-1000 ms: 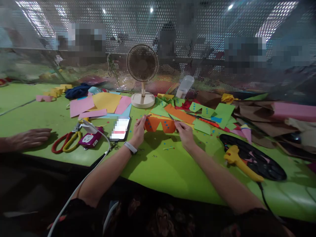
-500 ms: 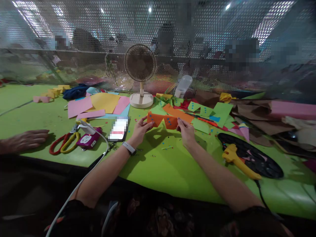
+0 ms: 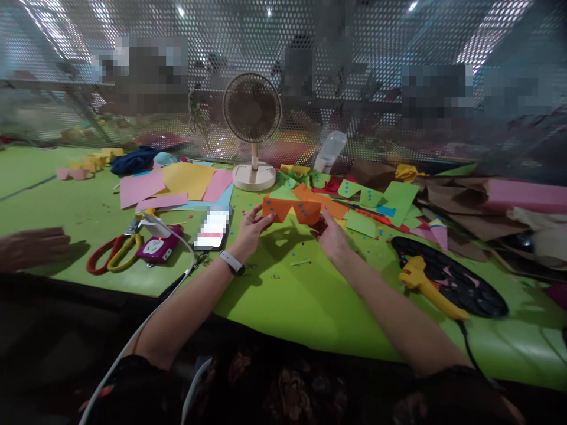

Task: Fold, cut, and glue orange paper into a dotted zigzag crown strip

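Note:
An orange folded paper cutout (image 3: pixel 305 211) with blue dots, notched in the middle like a pair of glasses, is held up above the green table. My left hand (image 3: pixel 250 231) pinches its left end between thumb and fingers. At the right end, my right hand (image 3: pixel 332 237) has its fingers bent under and behind the paper's lower corner. Behind the cutout lie orange paper (image 3: pixel 332 206) and green dotted cutouts (image 3: pixel 363 193) of a similar shape. Tiny coloured paper dots and a thin green scrap (image 3: pixel 301 263) are scattered on the table below my hands.
Left stand a phone (image 3: pixel 214 227), a purple power socket (image 3: pixel 160 245) with a white cable, and scissors (image 3: pixel 113 254). Another person's hand (image 3: pixel 35 248) rests at far left. A fan (image 3: pixel 253 177) stands behind; a yellow glue gun (image 3: pixel 427 286) lies on a black tray (image 3: pixel 482 295) right.
The orange cutout has turned to show its dotted face more fully. My right hand's grip has shifted lower on its right end. The other person's hand has moved slightly left.

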`<state>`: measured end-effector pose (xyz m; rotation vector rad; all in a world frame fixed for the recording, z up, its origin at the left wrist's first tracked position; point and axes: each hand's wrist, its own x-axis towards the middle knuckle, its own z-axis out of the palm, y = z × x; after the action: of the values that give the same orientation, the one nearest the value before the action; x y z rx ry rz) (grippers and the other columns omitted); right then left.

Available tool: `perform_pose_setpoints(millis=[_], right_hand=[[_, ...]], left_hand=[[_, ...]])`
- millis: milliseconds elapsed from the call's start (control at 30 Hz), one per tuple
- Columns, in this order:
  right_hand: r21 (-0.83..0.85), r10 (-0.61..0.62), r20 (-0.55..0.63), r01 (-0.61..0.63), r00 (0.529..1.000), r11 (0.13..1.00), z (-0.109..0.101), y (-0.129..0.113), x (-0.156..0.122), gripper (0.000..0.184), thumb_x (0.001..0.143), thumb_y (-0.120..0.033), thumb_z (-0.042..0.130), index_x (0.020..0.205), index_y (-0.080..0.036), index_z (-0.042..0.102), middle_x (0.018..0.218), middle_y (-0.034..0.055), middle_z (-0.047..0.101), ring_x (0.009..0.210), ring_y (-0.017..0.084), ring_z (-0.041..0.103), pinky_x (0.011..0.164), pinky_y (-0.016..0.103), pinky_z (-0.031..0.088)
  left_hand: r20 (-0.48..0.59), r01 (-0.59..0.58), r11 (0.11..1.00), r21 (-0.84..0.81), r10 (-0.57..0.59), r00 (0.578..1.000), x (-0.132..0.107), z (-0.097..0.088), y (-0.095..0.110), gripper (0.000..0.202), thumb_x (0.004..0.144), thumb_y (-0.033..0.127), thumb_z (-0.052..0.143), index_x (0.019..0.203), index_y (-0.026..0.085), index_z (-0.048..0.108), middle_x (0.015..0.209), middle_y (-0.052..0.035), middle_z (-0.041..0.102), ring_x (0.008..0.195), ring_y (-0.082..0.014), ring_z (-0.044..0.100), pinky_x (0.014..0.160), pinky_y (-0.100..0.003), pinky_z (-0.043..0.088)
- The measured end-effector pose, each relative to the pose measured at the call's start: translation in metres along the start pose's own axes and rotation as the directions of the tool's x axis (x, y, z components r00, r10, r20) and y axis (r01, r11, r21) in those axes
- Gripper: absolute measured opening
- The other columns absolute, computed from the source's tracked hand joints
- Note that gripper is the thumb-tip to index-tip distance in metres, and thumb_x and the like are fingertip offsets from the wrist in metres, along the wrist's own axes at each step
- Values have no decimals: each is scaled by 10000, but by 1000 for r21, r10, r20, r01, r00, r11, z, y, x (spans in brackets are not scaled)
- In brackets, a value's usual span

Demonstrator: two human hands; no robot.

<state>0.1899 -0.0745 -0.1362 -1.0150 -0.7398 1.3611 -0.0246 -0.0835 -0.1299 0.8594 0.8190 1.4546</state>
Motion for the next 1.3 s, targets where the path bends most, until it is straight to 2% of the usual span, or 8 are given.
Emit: perform_pose_setpoints(millis=[133,333,433,533,733,933,1100,1300], right_hand=[[66,-70,-36,72,997,995,0,0,3,293,669,-441,791,784,-257,595,831,-16,724,823,182,668,703,314,496],[-18,-44,-24,44,999,999,-6,3,6,336,631,-455,812,747,-266,560,741,-40,684,694,172,634,598,304,474],[-20,-16,-9,15,1000,1000,-7,5,4,294,663,-438,800,775,-268,587,738,-40,682,673,165,630,589,302,471],[9,24,-12,-24,1000,1000,-6,4,2,246,704,-425,775,805,-271,612,744,-33,689,667,160,626,586,301,478],[61,42,-1,-42,999,997,-4,-1,3,260,721,-482,762,759,-263,626,645,-38,646,579,140,576,516,281,454],[152,105,31,-108,994,982,0,-4,-1,268,674,-422,825,788,-252,652,669,-64,641,581,103,586,525,255,455],[223,126,38,-132,991,966,2,-6,-4,254,644,-275,838,817,-238,656,625,-88,605,526,68,533,484,205,424],[222,119,-28,-110,993,969,0,-9,-2,214,659,-234,826,740,-218,629,641,-82,620,510,51,505,456,177,404]], left_hand=[[-33,9,1000,9,-9,999,0,1,2,527,640,240,848,1118,197,630,953,-44,763,871,-187,714,890,-343,505],[-146,74,993,-92,-87,985,6,-2,2,250,799,430,691,979,259,666,1076,-40,734,1114,-239,656,858,-353,532],[-183,87,988,-124,-109,977,11,-7,-1,161,805,375,701,921,270,663,1108,-38,724,1176,-249,622,840,-351,541],[-182,69,990,-125,-91,979,15,-12,-5,175,795,326,722,943,263,654,1144,-53,714,1205,-259,602,855,-370,542],[-164,39,998,-58,-48,985,18,-18,-7,232,788,389,726,972,271,648,1146,-53,715,1229,-270,591,855,-385,557],[-191,58,986,-158,-88,978,16,-14,-3,212,776,321,757,962,269,670,1135,-31,721,1159,-241,632,790,-333,561],[-232,54,967,-249,-114,966,13,-8,2,139,804,241,732,929,238,671,974,-30,738,911,-181,697,615,-249,516],[-226,46,950,-309,-121,967,13,-5,4,106,832,171,682,926,208,651,838,-10,728,769,-131,683,613,-214,497]])
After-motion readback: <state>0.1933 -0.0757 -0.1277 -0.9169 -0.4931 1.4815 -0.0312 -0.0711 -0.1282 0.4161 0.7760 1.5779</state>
